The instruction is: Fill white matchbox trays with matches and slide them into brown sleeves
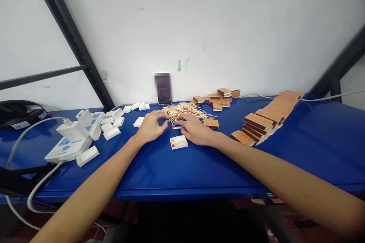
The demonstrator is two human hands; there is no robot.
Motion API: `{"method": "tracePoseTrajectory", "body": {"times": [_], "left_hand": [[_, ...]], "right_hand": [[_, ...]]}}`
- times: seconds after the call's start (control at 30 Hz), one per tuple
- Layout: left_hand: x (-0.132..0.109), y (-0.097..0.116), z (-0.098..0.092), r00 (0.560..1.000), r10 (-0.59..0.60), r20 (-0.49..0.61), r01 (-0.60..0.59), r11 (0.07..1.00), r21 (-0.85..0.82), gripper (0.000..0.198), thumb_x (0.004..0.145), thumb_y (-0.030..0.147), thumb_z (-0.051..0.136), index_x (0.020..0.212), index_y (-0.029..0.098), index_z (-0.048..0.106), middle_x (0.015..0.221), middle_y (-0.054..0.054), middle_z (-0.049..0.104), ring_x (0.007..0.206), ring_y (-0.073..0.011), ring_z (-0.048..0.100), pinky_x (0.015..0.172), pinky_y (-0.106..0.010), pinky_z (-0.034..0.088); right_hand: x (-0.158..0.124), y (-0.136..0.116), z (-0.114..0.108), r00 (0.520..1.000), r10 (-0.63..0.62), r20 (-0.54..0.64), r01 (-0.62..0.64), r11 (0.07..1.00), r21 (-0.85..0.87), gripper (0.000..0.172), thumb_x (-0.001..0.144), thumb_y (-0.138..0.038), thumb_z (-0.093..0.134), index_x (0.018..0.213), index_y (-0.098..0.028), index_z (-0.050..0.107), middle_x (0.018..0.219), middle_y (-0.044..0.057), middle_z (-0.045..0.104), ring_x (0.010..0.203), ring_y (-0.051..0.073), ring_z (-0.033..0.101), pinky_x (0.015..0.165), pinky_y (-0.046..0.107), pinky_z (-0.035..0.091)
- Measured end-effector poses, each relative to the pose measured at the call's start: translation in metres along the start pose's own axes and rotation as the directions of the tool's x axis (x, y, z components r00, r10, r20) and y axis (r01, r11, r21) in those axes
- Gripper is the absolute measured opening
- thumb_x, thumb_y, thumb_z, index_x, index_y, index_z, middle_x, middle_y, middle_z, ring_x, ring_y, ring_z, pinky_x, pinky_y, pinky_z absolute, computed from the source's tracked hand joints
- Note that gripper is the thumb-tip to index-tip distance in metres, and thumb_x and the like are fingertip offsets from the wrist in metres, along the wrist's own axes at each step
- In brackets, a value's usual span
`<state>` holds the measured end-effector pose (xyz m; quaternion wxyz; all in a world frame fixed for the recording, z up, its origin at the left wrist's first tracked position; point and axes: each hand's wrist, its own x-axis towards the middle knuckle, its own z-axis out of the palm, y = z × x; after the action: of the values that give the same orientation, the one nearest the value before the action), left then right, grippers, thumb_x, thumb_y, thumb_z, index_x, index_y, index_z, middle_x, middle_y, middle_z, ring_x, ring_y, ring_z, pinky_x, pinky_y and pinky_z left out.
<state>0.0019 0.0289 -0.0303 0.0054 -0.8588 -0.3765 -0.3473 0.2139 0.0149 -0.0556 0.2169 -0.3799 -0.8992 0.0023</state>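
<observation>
A loose heap of red-tipped matches [186, 111] lies at the middle of the blue table. My left hand [151, 126] reaches its left front edge, fingers curved and the thumb apart from the index finger; nothing shows between them. My right hand [195, 128] is bent over the near side of the heap. A few matches with red heads stick out to the left between its fingers and thumb. Just in front of the hands sits a small white matchbox tray [179, 147] with some matches lying in it. One brown matchbox [211, 123] rests beside my right hand.
Stacked and overlapping matchboxes [258, 121] run along the right; more boxes [219, 99] pile up by the wall. White empty trays [111, 133] lie scattered left, near a power strip [68, 150] with chargers and cables. A phone-like dark device [164, 89] leans on the wall.
</observation>
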Motion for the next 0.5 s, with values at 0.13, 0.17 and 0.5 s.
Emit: {"method": "tracePoseTrajectory", "body": {"times": [0.13,0.17,0.5], "left_hand": [[0.0005,0.0033,-0.0007,0.994,-0.038,-0.098,0.033,0.998,-0.052,0.006,0.076,0.021,0.062,0.073,0.018,0.066,0.075,0.0,0.069,0.07,-0.0149,0.062,0.069,-0.027,0.048],[0.0005,0.0037,-0.0008,0.992,-0.05,-0.118,0.044,0.998,-0.054,0.008,0.076,0.022,0.063,0.069,0.018,0.064,0.071,0.0,0.068,0.066,-0.0144,0.061,0.066,-0.027,0.048],[-0.0007,0.0003,0.0039,0.983,-0.177,-0.045,0.159,0.951,-0.265,0.012,0.078,0.027,0.063,0.081,0.018,0.056,0.071,0.001,0.064,0.064,-0.0133,0.063,0.063,-0.025,0.052]], "right_hand": [[0.0005,0.0001,0.0013,1.0,-0.003,-0.005,0.003,1.0,0.01,0.027,0.093,-0.016,0.046,0.11,-0.014,0.067,0.11,0.012,0.064,0.111,0.026,0.051,0.098,0.044,0.036],[0.0006,-0.0002,0.001,1.0,0.0,-0.004,0.0,1.0,0.008,0.027,0.093,-0.017,0.046,0.108,-0.015,0.069,0.107,0.011,0.065,0.109,0.026,0.052,0.096,0.043,0.036],[-0.0001,-0.0031,-0.0042,1.0,0.026,0.002,-0.026,0.999,0.038,0.023,0.093,-0.018,0.05,0.1,-0.017,0.072,0.094,0.008,0.065,0.094,0.021,0.057,0.082,0.035,0.036]]}}
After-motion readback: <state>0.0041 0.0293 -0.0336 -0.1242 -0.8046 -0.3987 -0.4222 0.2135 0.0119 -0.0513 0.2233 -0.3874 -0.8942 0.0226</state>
